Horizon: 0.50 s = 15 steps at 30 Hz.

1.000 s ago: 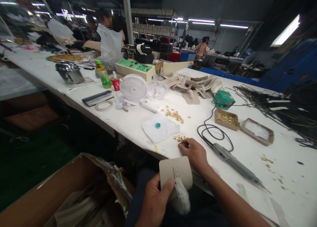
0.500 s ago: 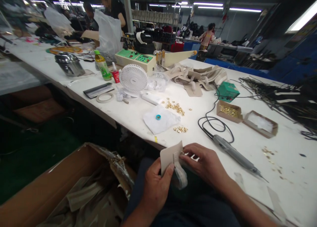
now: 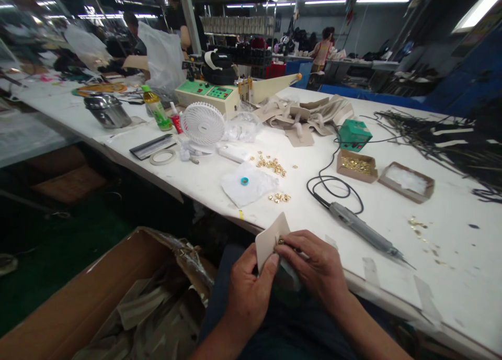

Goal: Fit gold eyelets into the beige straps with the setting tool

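My left hand (image 3: 249, 292) is closed on a flat beige leather-like piece (image 3: 267, 240), thumb in front and fingers behind, above my lap at the table's edge. My right hand (image 3: 319, 263) pinches a small metal fitting (image 3: 281, 241) against the face of that piece, beside a short slit. A clear, wrapped loop (image 3: 289, 276) hangs below the piece, partly behind my right fingers. On the table ahead lie several gold-coloured fittings (image 3: 280, 198), and a white sheet (image 3: 249, 190) bears a small blue ring-shaped cap (image 3: 244, 181).
To the right lies a grey corded electric screwdriver (image 3: 363, 232), near a green box (image 3: 354, 135) and a cardboard tray (image 3: 356, 166) of gold fittings. A white fan (image 3: 203, 124) stands at the left. An open carton (image 3: 78, 292) of beige pieces sits at lower left. People work farther back.
My right hand has moved slightly left and in against the beige piece, bringing the small fitting onto its face. The beige piece has turned and tilted. The whole view has shifted a little.
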Each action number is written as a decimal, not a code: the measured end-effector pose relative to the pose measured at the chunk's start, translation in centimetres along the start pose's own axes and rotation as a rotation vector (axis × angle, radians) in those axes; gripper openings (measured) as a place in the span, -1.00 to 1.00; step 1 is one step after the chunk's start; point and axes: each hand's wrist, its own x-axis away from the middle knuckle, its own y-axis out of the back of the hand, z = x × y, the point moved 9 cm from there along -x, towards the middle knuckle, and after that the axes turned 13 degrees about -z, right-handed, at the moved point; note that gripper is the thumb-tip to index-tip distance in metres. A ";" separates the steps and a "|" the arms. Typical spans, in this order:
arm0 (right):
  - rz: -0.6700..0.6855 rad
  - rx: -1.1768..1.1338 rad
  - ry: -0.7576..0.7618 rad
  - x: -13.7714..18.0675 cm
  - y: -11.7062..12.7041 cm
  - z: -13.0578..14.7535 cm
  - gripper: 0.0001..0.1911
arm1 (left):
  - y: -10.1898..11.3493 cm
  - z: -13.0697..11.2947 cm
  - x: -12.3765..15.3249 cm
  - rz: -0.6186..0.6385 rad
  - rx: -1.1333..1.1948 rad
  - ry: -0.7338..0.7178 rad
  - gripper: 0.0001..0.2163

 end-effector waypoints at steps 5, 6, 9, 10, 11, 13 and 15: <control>-0.014 -0.002 0.001 1.8 -0.4 0.9 -0.77 | 0.3 0.6 0.5 -0.039 -0.015 0.020 -0.70; -0.018 -0.014 -0.023 1.9 -0.4 0.9 -0.77 | 0.2 0.5 0.7 -0.033 -0.019 0.018 -0.70; -0.078 -0.051 -0.095 1.7 0.3 0.9 -0.86 | -0.1 0.0 1.1 -0.018 -0.025 0.000 -0.72; -0.103 -0.055 -0.104 1.5 0.6 0.9 -0.88 | -0.2 -0.2 1.2 -0.016 -0.023 -0.006 -0.72; -0.123 -0.049 -0.102 1.3 1.0 1.0 -0.89 | -0.3 -0.4 1.2 -0.015 -0.019 -0.012 -0.73; -0.129 -0.008 -0.063 0.8 1.7 1.3 -0.89 | -0.2 -0.8 1.3 -0.023 -0.013 -0.026 -0.73; -0.086 0.067 0.005 0.5 2.1 1.7 -0.89 | -0.1 -1.0 1.2 -0.036 -0.015 -0.037 -0.72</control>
